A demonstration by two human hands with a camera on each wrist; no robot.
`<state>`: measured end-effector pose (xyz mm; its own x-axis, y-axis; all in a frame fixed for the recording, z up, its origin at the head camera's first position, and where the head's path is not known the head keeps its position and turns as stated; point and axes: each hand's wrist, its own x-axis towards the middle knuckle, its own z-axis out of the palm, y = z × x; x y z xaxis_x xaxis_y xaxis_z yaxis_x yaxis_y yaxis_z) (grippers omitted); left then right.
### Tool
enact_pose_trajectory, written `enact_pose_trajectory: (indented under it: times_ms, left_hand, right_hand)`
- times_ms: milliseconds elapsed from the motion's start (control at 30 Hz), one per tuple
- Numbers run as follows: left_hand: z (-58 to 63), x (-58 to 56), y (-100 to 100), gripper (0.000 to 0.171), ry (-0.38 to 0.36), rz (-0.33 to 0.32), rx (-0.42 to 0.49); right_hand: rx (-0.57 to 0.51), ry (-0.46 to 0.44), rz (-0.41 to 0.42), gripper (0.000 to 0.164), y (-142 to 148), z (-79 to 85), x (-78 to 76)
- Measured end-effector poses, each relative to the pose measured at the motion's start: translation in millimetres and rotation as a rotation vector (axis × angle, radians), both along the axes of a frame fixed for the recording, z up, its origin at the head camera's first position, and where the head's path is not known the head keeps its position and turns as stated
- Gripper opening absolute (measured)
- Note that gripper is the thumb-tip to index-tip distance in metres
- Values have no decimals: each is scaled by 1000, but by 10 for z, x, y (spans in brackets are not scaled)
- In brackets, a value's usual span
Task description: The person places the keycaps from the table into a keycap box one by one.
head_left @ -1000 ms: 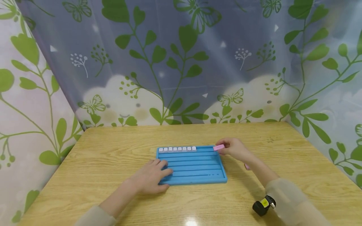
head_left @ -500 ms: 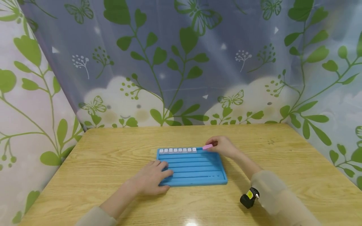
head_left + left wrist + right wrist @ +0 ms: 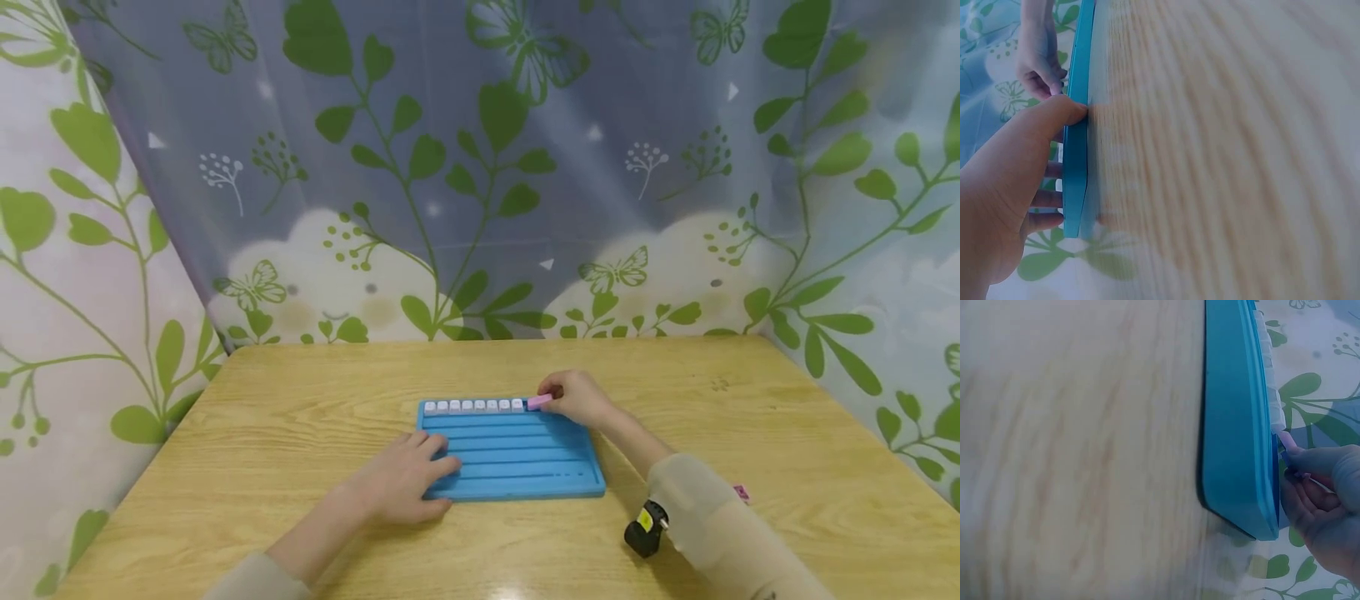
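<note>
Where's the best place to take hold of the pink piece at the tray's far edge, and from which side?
Probably its right end, coming from the right, with thumb and fingers in a pinch. The pink piece is short and bar-like, and its left end sits close to the row of white keys, leaving little finger room there. The right hand already holds it that way.

Blue ridged tray (image 3: 510,468), lower centre, eight white keycaps (image 3: 473,407) along its top, tilted pink keycap (image 3: 537,403) beside them
</note>
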<state>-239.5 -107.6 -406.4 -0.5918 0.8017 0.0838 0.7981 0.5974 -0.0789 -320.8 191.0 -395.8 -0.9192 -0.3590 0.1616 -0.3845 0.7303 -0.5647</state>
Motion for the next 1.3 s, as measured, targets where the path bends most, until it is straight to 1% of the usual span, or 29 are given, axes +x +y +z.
enact_pose_trajectory:
  times_ms: [267,633,700,933,1000,1100,1200,1300]
  left_hand:
    - [1,-8,11,44,1,-3,6]
    - [9,-17,13,45,1,1,-2]
    - [8,-19,11,45,0,3,-1]
    - [-5,-18,4,45,-2,8,-6]
    - [-9,-15,3,45,-4,10,-7]
    - [-10,-10,0,45,-4,10,-9]
    - [-11,-5,-3,45,-9,9,-10]
    - [-13,-1,-6,45,-17,12,-9]
  right_hand:
    - [57,14,16,10,-2,-21,-36]
    - [138,65,39,11,-18,3,-26]
    - [152,84,53,11,-15,0,-24]
    - [296,204,140,9,4,-28,-35]
    - [291,212,161,9,11,-28,-29]
    - [265,197,176,11,28,-37,-28]
    - [245,177,177,12,39,-52,-33]
    - [244,177,170,13,36,-67,-43]
